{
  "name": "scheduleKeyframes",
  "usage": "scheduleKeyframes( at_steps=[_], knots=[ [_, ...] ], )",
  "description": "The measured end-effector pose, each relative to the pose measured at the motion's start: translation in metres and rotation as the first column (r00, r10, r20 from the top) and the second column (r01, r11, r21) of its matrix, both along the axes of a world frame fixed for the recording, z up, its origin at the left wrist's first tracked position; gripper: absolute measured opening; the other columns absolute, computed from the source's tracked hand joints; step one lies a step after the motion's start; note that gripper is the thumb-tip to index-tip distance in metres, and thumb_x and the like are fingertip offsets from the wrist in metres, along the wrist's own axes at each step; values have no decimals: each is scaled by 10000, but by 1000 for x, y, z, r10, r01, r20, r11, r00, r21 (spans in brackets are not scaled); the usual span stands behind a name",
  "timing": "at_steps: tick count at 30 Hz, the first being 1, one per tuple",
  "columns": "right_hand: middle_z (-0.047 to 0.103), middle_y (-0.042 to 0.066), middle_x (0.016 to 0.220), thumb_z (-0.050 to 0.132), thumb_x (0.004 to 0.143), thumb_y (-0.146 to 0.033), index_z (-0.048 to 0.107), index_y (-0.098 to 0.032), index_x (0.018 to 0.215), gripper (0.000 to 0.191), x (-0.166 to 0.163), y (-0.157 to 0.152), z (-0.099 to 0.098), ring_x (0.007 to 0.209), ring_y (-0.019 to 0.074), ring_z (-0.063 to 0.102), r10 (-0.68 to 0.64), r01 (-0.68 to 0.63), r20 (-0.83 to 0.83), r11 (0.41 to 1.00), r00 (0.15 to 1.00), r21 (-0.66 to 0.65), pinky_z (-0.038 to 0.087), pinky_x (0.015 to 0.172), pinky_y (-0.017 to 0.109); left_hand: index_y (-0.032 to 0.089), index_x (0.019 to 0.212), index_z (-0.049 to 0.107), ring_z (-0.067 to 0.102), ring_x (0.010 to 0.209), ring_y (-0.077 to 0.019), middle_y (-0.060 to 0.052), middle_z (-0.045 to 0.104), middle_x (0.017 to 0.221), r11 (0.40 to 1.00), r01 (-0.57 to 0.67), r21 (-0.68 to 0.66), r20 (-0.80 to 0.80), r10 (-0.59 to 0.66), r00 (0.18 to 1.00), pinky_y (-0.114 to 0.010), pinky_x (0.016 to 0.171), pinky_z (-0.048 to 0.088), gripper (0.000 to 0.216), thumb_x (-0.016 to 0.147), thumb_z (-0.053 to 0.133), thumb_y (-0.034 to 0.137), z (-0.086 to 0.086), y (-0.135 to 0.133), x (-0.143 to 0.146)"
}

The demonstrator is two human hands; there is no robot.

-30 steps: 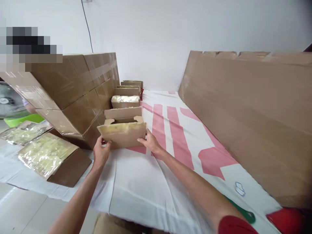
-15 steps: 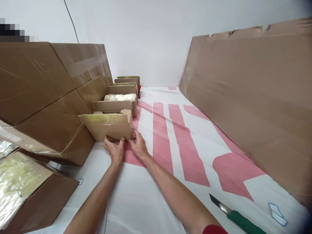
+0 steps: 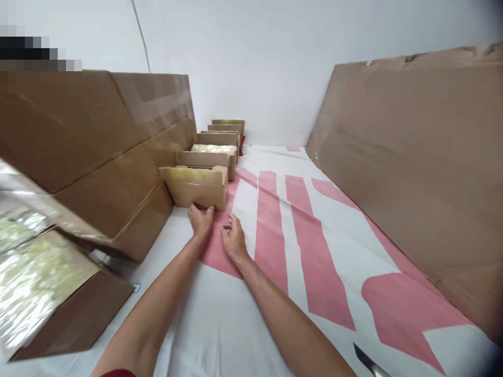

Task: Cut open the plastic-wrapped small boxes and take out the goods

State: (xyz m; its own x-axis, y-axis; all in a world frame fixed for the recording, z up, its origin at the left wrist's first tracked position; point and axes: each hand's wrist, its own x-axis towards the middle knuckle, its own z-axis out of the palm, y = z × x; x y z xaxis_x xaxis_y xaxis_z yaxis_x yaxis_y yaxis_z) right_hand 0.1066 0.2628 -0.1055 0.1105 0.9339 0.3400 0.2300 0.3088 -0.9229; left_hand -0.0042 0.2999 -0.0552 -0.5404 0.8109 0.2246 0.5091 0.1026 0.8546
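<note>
A small open cardboard box (image 3: 198, 187) filled with a yellowish plastic-wrapped pack sits on the white and pink sheet (image 3: 298, 246), last in a row of similar boxes (image 3: 214, 152) running back along the big cartons. My left hand (image 3: 201, 221) lies flat just in front of it, fingertips touching or nearly touching its lower front edge, holding nothing. A little to the right and nearer me, my right hand (image 3: 234, 241) rests on the sheet with loosely spread fingers, clear of the box and empty.
Large taped cartons (image 3: 98, 152) are stacked along the left. A tall cardboard sheet (image 3: 412, 173) leans along the right side. At the lower left stands an open box of shiny yellowish packs (image 3: 43, 288). A knife blade tip (image 3: 367, 361) shows at the bottom right edge.
The small box was gripped at both sides, then pushed forward into the row. Both hands have come off it and now lie on the sheet in front of it.
</note>
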Motion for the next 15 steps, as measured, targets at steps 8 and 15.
scheduleKeyframes(
  at_steps=[8,15],
  knots=[
    [772,84,1084,587,712,-202,690,-222,1102,404,8,1,32,1043,267,724,112,-110,2,985,994,-135,547,1068,494,251,1101,767,736,1155,-244,-75,783,1222,823,565,55,-90,-560,824,-382,1048,592,344,766,762,176,26,-245,-11],
    [797,93,1028,694,750,-372,742,-226,914,225,-43,-59,67,1068,300,704,339,-334,6,929,941,-159,510,1090,519,249,1295,683,655,1262,-284,-109,691,1301,882,-167,440,-157,259,953,-505,1140,516,382,916,685,301,86,-367,-175]
  ],
)
